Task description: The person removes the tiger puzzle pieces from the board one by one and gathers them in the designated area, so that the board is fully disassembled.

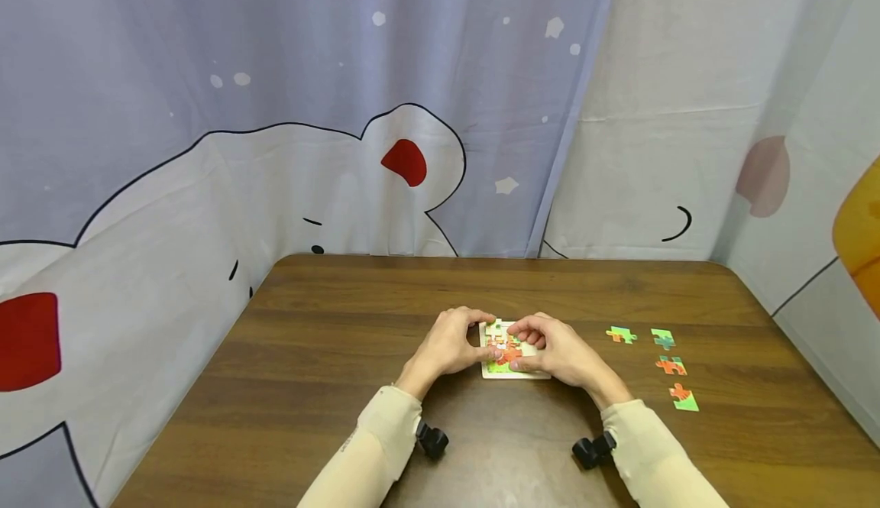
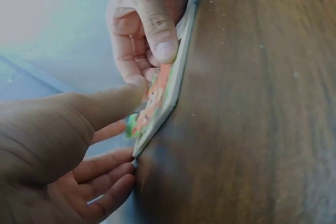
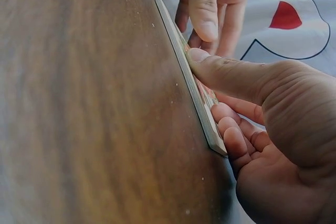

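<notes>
A small pale-framed jigsaw puzzle board (image 1: 486,374) lies on the table between both hands, partly filled with red and green pieces. My left hand (image 1: 448,342) spans its left side; the thumb touches the pieces and the index finger reaches a pale green piece (image 1: 493,330) near the top. In the left wrist view a green-edged piece (image 2: 132,128) stands out beside that hand. From the right, my right hand (image 1: 558,349) leans over the board, thumb resting on its lower part, index fingertip at the pieces, other fingers bent. The fingers hide much of the board.
Loose puzzle pieces lie to the right: a green and orange one (image 1: 622,334), a green and teal one (image 1: 663,338), a red one (image 1: 671,365) and a red and green one (image 1: 684,397). The wooden table (image 1: 330,325) ends at a printed curtain (image 1: 309,179).
</notes>
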### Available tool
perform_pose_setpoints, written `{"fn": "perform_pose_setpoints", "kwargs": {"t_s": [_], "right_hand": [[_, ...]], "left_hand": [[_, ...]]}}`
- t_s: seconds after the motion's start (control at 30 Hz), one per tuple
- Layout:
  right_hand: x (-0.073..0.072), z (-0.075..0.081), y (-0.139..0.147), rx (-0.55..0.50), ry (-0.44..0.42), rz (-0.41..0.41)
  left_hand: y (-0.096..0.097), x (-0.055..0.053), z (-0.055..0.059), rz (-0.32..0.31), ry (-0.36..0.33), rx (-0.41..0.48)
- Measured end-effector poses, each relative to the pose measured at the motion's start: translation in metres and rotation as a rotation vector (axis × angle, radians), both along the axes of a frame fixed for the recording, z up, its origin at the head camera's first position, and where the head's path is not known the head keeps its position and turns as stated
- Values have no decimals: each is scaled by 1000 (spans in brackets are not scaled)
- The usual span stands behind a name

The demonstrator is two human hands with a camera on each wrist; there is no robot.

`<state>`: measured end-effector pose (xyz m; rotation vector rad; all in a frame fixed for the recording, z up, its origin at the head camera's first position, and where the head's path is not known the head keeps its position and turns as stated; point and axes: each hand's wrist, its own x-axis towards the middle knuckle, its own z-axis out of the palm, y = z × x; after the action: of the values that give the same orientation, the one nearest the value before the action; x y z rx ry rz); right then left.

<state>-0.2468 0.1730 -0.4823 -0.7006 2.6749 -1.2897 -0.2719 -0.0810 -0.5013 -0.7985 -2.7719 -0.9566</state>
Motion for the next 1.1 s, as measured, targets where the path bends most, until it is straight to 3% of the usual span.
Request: {"fn": "perform_pose_setpoints", "kwargs": {"t_s": [0.13, 0.23, 0.53, 0.83, 1.1], "right_hand": [[0, 1, 1, 4, 1, 2], [1, 2, 1, 6, -7, -1], [1, 2, 2, 14, -17, -4], [0, 0, 1, 6, 0, 1], [0, 1, 1, 6, -7, -2]], "left_hand": [[2, 17, 30, 5, -52, -8], [3, 22, 37, 23, -60, -36], [7, 26, 39, 36, -21, -127], [6, 26, 40, 35, 33, -144], [7, 26, 41, 28, 4, -153]]}}
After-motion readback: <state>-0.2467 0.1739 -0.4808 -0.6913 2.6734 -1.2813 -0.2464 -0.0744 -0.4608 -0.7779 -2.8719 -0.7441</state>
